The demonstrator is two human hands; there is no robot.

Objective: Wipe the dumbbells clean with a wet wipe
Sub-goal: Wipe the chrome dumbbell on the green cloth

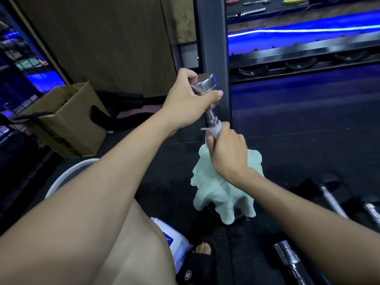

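A bare knee (131, 243) fills the lower foreground, with one white and blue pack of wet wipes (174, 245) on the dark floor (298, 140) just beside it and a foot in a black sandal (200, 262) next to the pack. The left hand (190, 99) grips the chrome end of one dumbbell (205, 87), fingers and thumb curled round its head, holding it up in the air with the handle slanting down towards the right hand. The right hand (228, 149) is closed round that handle through one white wet wipe (216, 130), which wraps the bar just below the chrome collar. Under the right hand one pale green cloth (222, 194) lies bunched on the floor. At the lower right, three more chrome bars (290, 258) lie on the floor, partly cut off. One open cardboard box (67, 120) stands at the left, and one white rim of a round bin (67, 173) shows behind the left forearm.
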